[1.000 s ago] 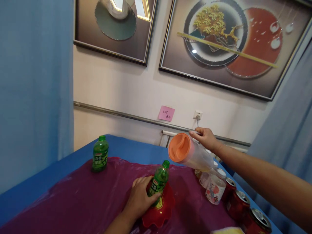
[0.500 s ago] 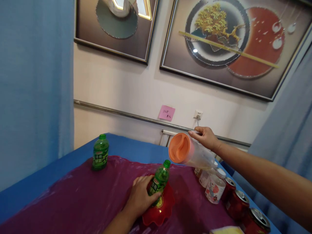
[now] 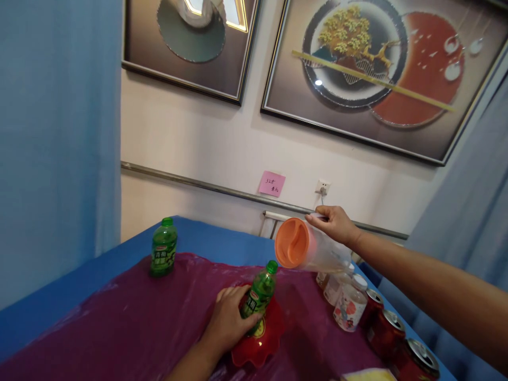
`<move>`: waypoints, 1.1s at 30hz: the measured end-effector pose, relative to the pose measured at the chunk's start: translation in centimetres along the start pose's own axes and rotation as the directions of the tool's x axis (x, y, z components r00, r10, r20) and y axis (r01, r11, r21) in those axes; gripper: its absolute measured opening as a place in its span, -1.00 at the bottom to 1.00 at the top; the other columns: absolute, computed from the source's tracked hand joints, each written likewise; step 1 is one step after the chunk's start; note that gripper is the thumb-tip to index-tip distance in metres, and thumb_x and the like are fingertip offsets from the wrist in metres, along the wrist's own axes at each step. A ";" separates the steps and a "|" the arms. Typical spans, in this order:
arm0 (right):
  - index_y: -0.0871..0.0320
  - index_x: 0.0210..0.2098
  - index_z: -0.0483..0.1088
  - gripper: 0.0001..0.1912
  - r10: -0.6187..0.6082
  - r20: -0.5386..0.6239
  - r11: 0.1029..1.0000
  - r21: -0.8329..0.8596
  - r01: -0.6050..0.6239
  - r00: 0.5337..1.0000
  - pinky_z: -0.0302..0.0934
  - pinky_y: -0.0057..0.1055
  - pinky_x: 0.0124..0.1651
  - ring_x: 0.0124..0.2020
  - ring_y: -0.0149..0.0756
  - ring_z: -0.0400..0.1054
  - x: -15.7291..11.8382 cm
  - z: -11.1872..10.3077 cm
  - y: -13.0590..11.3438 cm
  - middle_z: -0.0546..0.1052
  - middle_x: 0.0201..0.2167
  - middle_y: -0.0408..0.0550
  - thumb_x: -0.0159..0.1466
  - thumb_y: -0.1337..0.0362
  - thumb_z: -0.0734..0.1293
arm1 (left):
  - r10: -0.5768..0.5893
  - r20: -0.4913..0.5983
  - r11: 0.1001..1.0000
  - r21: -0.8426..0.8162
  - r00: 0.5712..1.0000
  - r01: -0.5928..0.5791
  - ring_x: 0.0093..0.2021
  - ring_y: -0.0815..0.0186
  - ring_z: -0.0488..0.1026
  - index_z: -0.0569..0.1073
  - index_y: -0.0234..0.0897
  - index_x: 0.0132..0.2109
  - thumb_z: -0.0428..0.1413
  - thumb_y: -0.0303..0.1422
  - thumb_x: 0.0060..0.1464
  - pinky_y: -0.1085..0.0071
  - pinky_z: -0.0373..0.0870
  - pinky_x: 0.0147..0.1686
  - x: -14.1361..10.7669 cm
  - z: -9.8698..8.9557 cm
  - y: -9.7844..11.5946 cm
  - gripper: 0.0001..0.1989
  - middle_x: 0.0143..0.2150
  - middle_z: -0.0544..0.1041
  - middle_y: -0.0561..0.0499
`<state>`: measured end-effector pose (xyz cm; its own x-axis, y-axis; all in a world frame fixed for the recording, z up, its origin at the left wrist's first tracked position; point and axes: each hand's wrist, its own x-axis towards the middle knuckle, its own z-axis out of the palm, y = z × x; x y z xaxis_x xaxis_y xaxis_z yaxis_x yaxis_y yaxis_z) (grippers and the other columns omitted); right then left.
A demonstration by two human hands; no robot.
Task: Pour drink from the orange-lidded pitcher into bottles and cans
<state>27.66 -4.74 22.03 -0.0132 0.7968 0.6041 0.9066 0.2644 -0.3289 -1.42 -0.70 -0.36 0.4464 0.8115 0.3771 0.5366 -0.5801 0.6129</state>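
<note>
— Two hands busy at once. See the left hand (image 3: 229, 324)? Its fingers (image 3: 248, 320) are wrapped around a green bottle (image 3: 257, 292), which leans a little and sits in a red dish (image 3: 260, 346).

— And the right hand (image 3: 334, 223)?

— Raised over the far side, fingers closed on the top of a clear pitcher (image 3: 313, 252) with an orange lid (image 3: 291, 243). The pitcher is tipped almost flat, the lid facing us, with a little pale liquid lying along its lower wall.

— What's under all that?

— A purple plastic sheet (image 3: 138, 323) over the blue surface (image 3: 210, 243). A second green bottle (image 3: 163, 248) stands upright well to the left. By the right edge, a small jar (image 3: 349, 307) and a row of red cans (image 3: 397, 338).
</note>
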 end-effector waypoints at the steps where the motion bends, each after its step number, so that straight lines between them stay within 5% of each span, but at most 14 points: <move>1: 0.05 -0.64 -0.02 -0.44 -0.003 -0.001 1.000 0.000 0.003 1.000 -0.18 -0.42 -0.53 -0.60 -0.45 -0.07 0.0 0.0 -0.1 0.04 -0.69 -0.27 0.20 -0.13 0.31 | 0.003 -0.004 1.000 -0.003 1.000 -0.003 0.04 -0.04 0.48 0.53 -0.17 0.06 0.33 -0.19 -0.14 0.03 0.27 0.13 0.0 0.0 0.0 -0.44 -0.02 0.63 -0.11; 33: 0.05 -0.64 -0.02 -0.44 -0.023 0.035 0.996 -0.082 0.026 0.999 -0.15 -0.40 -0.53 -0.61 -0.45 -0.05 0.4 -0.6 -1.3 0.04 -0.69 -0.28 0.18 -0.16 0.29 | -0.010 0.039 1.000 -0.022 0.999 0.011 0.07 -0.02 0.44 0.51 -0.21 0.09 0.34 -0.20 -0.13 0.06 0.20 0.16 -0.1 0.2 -0.1 -0.41 0.03 0.60 -0.11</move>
<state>26.72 -5.07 23.12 -0.0487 0.8089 0.5860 0.9374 0.2395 -0.2527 -1.42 -0.75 -0.59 0.4691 0.8136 0.3434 0.5255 -0.5697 0.6319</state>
